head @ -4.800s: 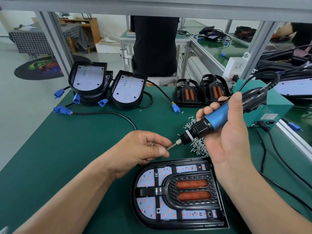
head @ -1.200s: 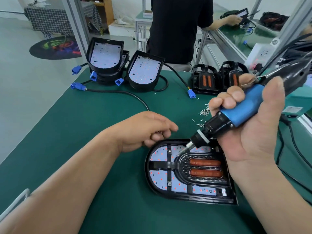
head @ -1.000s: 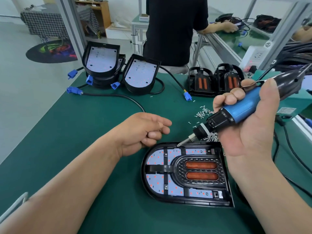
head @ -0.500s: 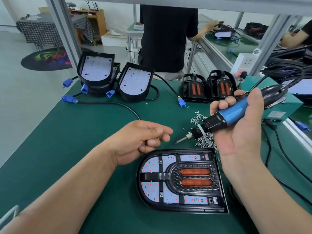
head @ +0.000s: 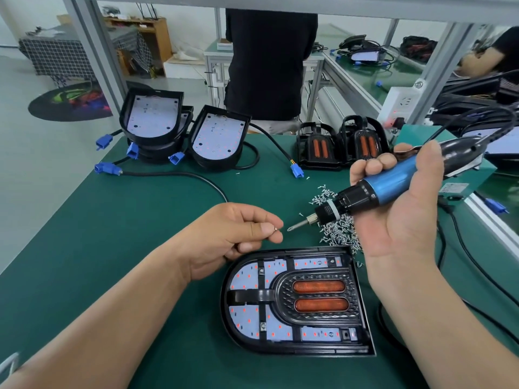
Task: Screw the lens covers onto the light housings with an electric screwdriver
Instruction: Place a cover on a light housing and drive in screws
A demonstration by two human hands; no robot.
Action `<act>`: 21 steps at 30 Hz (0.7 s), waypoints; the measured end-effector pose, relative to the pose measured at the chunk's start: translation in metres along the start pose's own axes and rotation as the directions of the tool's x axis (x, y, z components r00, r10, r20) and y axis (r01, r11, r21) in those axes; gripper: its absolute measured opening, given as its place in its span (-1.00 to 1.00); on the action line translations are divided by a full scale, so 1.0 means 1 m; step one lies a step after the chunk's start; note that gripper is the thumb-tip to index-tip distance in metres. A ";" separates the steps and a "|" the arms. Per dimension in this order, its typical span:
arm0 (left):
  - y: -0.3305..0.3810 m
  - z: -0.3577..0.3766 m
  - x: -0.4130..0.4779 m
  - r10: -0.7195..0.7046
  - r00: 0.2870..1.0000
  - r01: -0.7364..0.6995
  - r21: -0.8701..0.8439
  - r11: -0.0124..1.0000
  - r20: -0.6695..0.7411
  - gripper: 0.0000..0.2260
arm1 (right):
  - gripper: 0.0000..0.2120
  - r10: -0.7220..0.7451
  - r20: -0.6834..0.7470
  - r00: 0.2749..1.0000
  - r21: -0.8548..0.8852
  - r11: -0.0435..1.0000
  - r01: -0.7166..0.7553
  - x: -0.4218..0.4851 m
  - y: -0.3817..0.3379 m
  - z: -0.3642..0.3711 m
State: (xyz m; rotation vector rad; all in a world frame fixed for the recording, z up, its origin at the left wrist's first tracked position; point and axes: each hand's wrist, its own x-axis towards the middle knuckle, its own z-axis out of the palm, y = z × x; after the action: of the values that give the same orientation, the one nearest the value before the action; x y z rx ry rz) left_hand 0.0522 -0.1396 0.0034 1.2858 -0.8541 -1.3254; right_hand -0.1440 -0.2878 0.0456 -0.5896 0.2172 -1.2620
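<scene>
Green matting [head: 118, 248] is covering the workbench, and the light housing [head: 228, 310] is lying flat on it, nearest the operator, between both forearms. Its black D-shaped shell is showing a pale LED board dotted red, with the black lens cover [head: 283, 293] seated inside, carrying two orange oblong lenses. The left hand [head: 224, 240] is pinching a small screw [head: 275, 228] between thumb and forefinger. The right hand [head: 401, 223] is curling its fingers round the blue barrel of the electric screwdriver [head: 393, 184], whose bit is pointing at that screw, just apart. Loose screws [head: 338, 234] are lying heaped beside the housing.
</scene>
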 end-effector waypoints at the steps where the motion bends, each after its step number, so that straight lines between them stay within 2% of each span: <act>1: 0.000 0.000 0.000 -0.001 1.000 0.001 0.014 1.000 0.006 -0.90 | -0.75 -0.002 0.002 1.000 -0.004 1.000 0.002 0.000 0.000 0.001; 21: 0.003 0.003 -0.003 0.000 1.000 -0.002 0.088 0.996 0.021 -0.85 | -0.73 0.001 0.024 1.000 -0.037 0.999 0.000 -0.003 0.007 -0.001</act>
State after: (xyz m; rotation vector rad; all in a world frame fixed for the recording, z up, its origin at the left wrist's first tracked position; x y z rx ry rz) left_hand 0.0498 -0.1380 0.0078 1.3420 -0.9366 -1.3147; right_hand -0.1392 -0.2841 0.0404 -0.6363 0.2210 -1.2518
